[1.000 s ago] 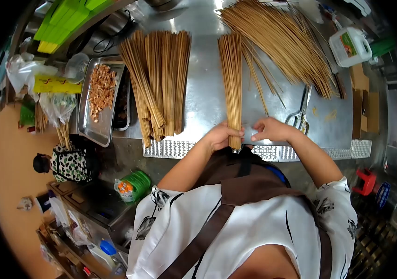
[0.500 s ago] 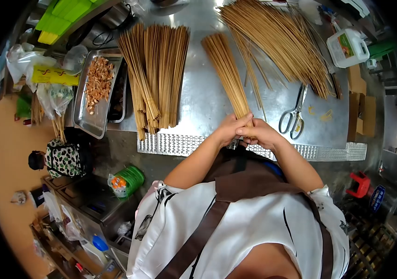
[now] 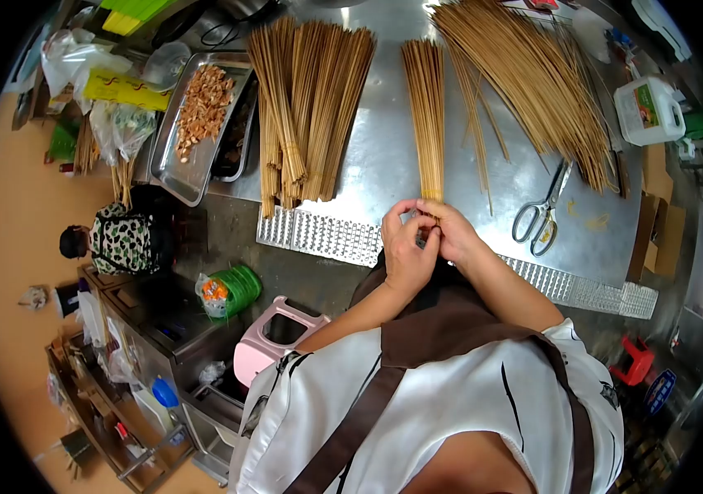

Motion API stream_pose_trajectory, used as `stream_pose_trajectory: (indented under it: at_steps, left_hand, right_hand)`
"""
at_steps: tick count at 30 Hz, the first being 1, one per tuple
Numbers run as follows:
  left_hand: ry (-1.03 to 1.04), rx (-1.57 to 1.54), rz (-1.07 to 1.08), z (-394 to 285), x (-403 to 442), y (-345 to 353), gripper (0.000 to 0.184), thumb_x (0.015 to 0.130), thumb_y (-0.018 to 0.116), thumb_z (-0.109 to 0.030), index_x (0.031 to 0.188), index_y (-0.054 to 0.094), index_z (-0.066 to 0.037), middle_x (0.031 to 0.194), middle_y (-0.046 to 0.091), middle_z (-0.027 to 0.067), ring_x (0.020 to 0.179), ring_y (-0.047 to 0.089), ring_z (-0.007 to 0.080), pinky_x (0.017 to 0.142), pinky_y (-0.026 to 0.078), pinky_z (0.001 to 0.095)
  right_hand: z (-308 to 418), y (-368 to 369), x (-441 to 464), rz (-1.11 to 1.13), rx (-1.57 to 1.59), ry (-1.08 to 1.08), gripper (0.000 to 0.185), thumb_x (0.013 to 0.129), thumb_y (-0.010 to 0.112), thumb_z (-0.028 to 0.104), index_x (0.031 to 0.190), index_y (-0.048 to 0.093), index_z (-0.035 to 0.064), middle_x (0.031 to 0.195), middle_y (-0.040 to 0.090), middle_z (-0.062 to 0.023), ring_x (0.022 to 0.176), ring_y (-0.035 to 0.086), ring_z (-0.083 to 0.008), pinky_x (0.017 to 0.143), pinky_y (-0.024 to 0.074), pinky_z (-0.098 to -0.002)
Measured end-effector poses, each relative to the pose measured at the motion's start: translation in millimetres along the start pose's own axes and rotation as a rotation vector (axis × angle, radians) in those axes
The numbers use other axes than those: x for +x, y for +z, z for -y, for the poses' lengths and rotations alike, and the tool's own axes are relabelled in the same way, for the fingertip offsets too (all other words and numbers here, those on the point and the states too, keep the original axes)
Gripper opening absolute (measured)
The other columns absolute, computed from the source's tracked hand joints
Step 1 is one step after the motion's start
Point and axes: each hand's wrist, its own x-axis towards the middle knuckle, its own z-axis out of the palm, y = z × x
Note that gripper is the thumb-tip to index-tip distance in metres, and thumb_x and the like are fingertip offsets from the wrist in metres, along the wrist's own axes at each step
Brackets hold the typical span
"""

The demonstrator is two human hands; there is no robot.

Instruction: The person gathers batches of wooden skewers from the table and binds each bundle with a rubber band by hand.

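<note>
A bundle of thin bamboo skewers (image 3: 425, 115) points away from me, its tips over the steel table and its lower end in my hands at the near edge. My right hand (image 3: 457, 235) wraps that end, thumb laid across it. Curled against the butt ends from the left, my left hand (image 3: 407, 251) has its fingers bent close together; whether they also pinch something small is hidden. A yellowish band seems to circle the bundle just above my fingers. To the right lie scissors (image 3: 542, 216) and yellowish rubber bands (image 3: 597, 222).
Several skewer bundles (image 3: 314, 115) lie to the left, beside a metal tray (image 3: 195, 185) of chopped brown food. A large loose skewer pile (image 3: 524, 90) spreads at the back right, near a white jug (image 3: 648, 111). A pink stool (image 3: 256, 354) stands behind my left arm; another person (image 3: 125, 239) is farther left.
The bundle has swung from a leftward lean to nearly straight ahead. My hands, clasped together before, have shifted, with the left now lower and its back showing. The camera view has turned slightly.
</note>
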Motion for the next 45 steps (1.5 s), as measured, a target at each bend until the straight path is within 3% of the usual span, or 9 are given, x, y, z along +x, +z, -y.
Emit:
stream_pose_trajectory:
  at_steps: [9, 15, 23, 27, 29, 35, 39, 42, 45]
  left_hand:
    - [-0.071, -0.109, -0.030, 4.6, 6.8, -16.0, 0.008, 0.068, 0.059, 0.003, 0.071, 0.054, -0.003, 0.098, 0.051, 0.0113, 0.093, 0.051, 0.0259, 0.080, 0.042, 0.0321]
    - [-0.520, -1.186, 0.563, 29.7, 29.9, -54.4, 0.009, 0.074, 0.049, -0.012, 0.077, 0.047, -0.004, 0.075, 0.046, 0.0045, 0.079, 0.044, 0.0157, 0.072, 0.036, 0.0261]
    - [0.013, -0.205, 0.482, 56.2, 67.7, -31.4, 0.024, 0.076, 0.055, 0.002, 0.098, 0.052, -0.007, 0.086, 0.049, 0.0016, 0.064, 0.050, 0.0079, 0.057, 0.044, 0.0251]
    - [-0.282, -0.295, 0.415, 70.6, 64.7, -4.2, 0.044, 0.080, 0.061, -0.017, 0.117, 0.043, -0.002, 0.105, 0.051, 0.0108, 0.092, 0.055, 0.0206, 0.080, 0.045, 0.0299]
    - [-0.755, -1.034, 0.569, 35.9, 79.6, -13.3, 0.048, 0.081, 0.061, -0.018, 0.115, 0.037, 0.004, 0.104, 0.052, 0.0149, 0.093, 0.055, 0.0223, 0.083, 0.045, 0.0327]
    - [-0.446, -0.188, 0.136, 33.8, 119.6, -19.1, 0.053, 0.079, 0.060, -0.007, 0.121, 0.032, 0.008, 0.102, 0.054, 0.0192, 0.088, 0.057, 0.0264, 0.078, 0.046, 0.0333]
    - [-0.010, 0.798, -0.044, 58.4, 130.5, -28.1, 0.064, 0.076, 0.058, -0.007, 0.129, 0.025, 0.007, 0.132, 0.024, 0.0288, 0.125, 0.022, 0.0413, 0.104, 0.019, 0.0454]
    - [0.270, 0.297, 0.214, 49.0, 121.6, 7.2, 0.060, 0.077, 0.056, -0.010, 0.129, 0.031, 0.004, 0.131, 0.031, 0.0275, 0.124, 0.027, 0.0391, 0.104, 0.021, 0.0435]
    - [-0.441, -0.316, 0.510, 27.4, 131.4, 78.5, 0.065, 0.085, 0.053, -0.024, 0.133, 0.022, 0.007, 0.134, 0.030, 0.0263, 0.126, 0.030, 0.0338, 0.103, 0.026, 0.0357]
  right_hand:
    - [-9.4, -11.9, 8.5, 0.084, -0.002, 0.001, 0.007, 0.079, 0.056, 0.010, 0.084, 0.057, 0.0052, 0.081, 0.056, -0.0046, 0.075, 0.054, -0.0166, 0.067, 0.0476, -0.0323]
    - [16.4, -4.8, -22.7, 0.136, -0.023, -0.008, 0.014, 0.079, 0.053, 0.008, 0.090, 0.055, -0.0004, 0.094, 0.055, -0.0104, 0.096, 0.051, -0.0207, 0.087, 0.0439, -0.0425]
    - [19.0, -27.3, -32.3, 0.068, -0.131, 0.057, 0.013, 0.079, 0.057, 0.008, 0.088, 0.051, 0.0016, 0.079, 0.055, -0.0074, 0.059, 0.052, -0.0115, 0.055, 0.0461, -0.0263]
    - [14.9, -10.7, -26.7, 0.094, -0.315, -0.007, 0.013, 0.075, 0.059, 0.010, 0.083, 0.051, 0.0027, 0.063, 0.050, -0.0032, 0.047, 0.044, -0.0099, 0.045, 0.0379, -0.0237]
    - [1.3, -7.2, -7.5, 0.109, -0.554, -0.107, 0.011, 0.076, 0.056, 0.011, 0.078, 0.046, 0.0064, 0.064, 0.049, -0.0034, 0.045, 0.042, -0.0103, 0.050, 0.0400, -0.0259]
    - [28.1, 4.7, -11.7, 0.177, -1.143, -0.295, 0.042, 0.076, 0.063, 0.033, 0.096, 0.055, -0.0033, 0.084, 0.060, -0.0165, 0.076, 0.059, -0.0245, 0.068, 0.0468, -0.0349]
    - [83.6, -56.6, -5.1, -0.638, -1.329, -1.055, 0.055, 0.078, 0.060, 0.034, 0.113, 0.048, -0.0056, 0.117, 0.046, -0.0262, 0.109, 0.044, -0.0376, 0.093, 0.0356, -0.0421]
    - [148.2, -78.1, -6.8, -0.941, -1.532, -1.157, 0.058, 0.078, 0.059, 0.031, 0.119, 0.042, -0.0072, 0.118, 0.046, -0.0246, 0.111, 0.041, -0.0389, 0.095, 0.0326, -0.0429]
    - [192.7, -87.2, 24.2, -1.051, -1.646, -1.091, 0.062, 0.078, 0.060, 0.033, 0.121, 0.040, -0.0077, 0.117, 0.047, -0.0232, 0.111, 0.041, -0.0370, 0.095, 0.0326, -0.0417]
